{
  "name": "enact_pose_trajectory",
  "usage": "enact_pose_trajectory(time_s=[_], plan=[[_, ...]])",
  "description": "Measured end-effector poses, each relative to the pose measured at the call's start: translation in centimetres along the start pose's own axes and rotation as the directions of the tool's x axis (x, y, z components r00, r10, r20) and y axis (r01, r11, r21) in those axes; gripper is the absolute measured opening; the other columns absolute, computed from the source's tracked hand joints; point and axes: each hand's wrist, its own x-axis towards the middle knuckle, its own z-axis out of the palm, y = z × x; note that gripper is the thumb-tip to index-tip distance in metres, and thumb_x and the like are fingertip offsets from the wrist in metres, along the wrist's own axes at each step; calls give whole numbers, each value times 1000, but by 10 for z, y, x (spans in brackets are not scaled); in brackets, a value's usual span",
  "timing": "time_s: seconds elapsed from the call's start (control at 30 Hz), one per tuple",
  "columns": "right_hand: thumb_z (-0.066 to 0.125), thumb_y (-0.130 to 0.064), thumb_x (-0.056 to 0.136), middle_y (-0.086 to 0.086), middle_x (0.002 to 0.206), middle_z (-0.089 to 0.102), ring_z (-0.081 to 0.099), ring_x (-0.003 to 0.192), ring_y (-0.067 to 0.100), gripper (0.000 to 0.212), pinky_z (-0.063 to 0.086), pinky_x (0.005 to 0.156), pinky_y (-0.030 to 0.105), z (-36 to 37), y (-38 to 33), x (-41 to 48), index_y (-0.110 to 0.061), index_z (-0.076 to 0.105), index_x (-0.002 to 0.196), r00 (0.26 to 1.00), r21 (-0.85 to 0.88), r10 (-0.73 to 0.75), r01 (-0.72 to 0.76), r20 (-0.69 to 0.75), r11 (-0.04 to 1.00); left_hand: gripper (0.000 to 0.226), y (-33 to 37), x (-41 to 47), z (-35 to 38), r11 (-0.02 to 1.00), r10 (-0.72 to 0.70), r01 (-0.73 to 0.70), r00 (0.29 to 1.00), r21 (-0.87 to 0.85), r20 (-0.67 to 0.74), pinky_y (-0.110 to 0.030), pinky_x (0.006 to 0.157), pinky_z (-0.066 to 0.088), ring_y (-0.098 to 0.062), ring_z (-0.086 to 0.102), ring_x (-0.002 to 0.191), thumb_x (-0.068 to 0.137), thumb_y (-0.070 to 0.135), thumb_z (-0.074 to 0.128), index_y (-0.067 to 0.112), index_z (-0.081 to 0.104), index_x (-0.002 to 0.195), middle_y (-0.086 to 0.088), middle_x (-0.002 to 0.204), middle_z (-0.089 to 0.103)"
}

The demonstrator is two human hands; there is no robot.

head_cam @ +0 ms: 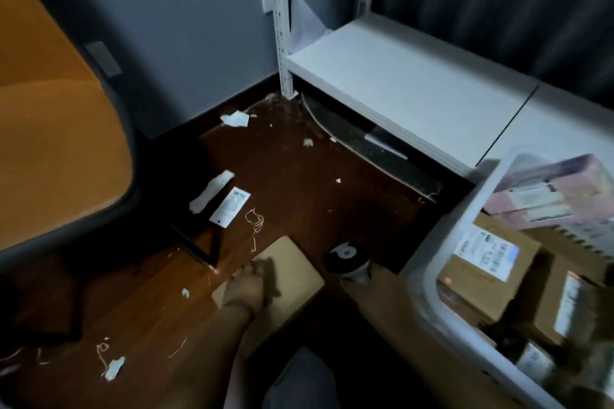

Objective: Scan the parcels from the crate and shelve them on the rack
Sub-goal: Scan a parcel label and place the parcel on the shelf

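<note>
Fingers of my left hand (249, 289) curl round a flat tan cardboard parcel (299, 271); my right hand (362, 279) grips a rounded black-and-white scanner (345, 259) left of the white plastic crate (442, 242).

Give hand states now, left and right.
Left hand: holds the parcel.
Right hand: grips the scanner.
</note>
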Motion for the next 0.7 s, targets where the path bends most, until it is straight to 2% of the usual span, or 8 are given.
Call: enact_pose_trajectory(time_s=[0.13, 0.2, 0.3, 0.4, 0.47, 0.53, 0.63, 0.7], plan=[[63, -37, 90, -15, 69, 52, 48, 63, 2, 28, 44, 62, 19, 39, 22, 26, -34, 46, 68, 999, 23, 47, -47, 24, 999, 98, -11, 31, 30, 998, -43, 42, 999, 50, 21, -48, 116, 19, -42, 14, 143, 87, 53, 59, 15, 0, 155, -22, 158, 9], [65, -29, 91, -6, 64, 56, 52, 61, 9, 29, 51, 65, 33, 59, 33, 39, -21, 54, 65, 994, 79, 91, -95, 55, 992, 106, -17, 44, 41, 994, -96, 94, 995, 53, 41, -54, 115, 18, -46, 10, 143, 84, 58, 61, 15, -7, 154, -25, 157, 3], [69, -26, 88, 7, 66, 66, 62, 63, 22, 31, 49, 61, 31, 80, 46, 49, 1, 63, 72, 978, 167, 182, -197, 96, 966, 118, -21, 52, 49, 987, -163, 163, 987, -8, 14, -50, 109, 27, -44, 25, 137, 75, 72, 60, 19, -10, 154, -24, 152, 17], [72, -24, 85, 15, 73, 70, 68, 73, 31, 30, 53, 65, 37, 94, 58, 56, 5, 67, 78, 962, 290, 238, -267, 132, 919, 109, -22, 51, 58, 968, -227, 222, 973, -114, -35, -44, 103, 34, -38, 36, 131, 73, 77, 57, 21, 9, 153, -19, 147, 32], [74, -26, 84, 14, 88, 72, 68, 85, 29, 25, 53, 74, 34, 101, 63, 63, -1, 70, 87, 945, 316, 263, -314, 194, 895, 102, -21, 48, 67, 958, -250, 244, 968, -148, -18, -41, 100, 37, -35, 39, 128, 70, 83, 53, 24, 24, 149, -15, 146, 38], [75, -27, 83, 9, 108, 70, 64, 99, 24, 26, 49, 85, 30, 108, 69, 70, -10, 69, 101, 923, 345, 276, -360, 268, 867, 100, -19, 46, 79, 953, -225, 223, 974, -204, 13, -39, 99, 36, -34, 39, 129, 70, 83, 52, 25, 29, 147, -10, 148, 38], [75, -22, 83, 9, 127, 61, 57, 116, 24, 51, 41, 94, 26, 117, 74, 76, -4, 59, 128, 901, 416, 295, -413, 319, 810, 89, -15, 43, 88, 863, -132, 134, 991, -487, 38, -33, 95, 40, -30, 48, 126, 77, 63, 68, 19, 33, 146, -9, 143, 48], [73, -19, 86, 9, 126, 59, 55, 112, 22, 51, 40, 95, 27, 121, 77, 76, -2, 56, 131, 893, 468, 293, -433, 343, 771, 79, -15, 42, 88, 768, -125, 111, 992, -630, 23, -28, 86, 44, -29, 55, 119, 78, 47, 75, 16, 39, 142, -8, 135, 56]])
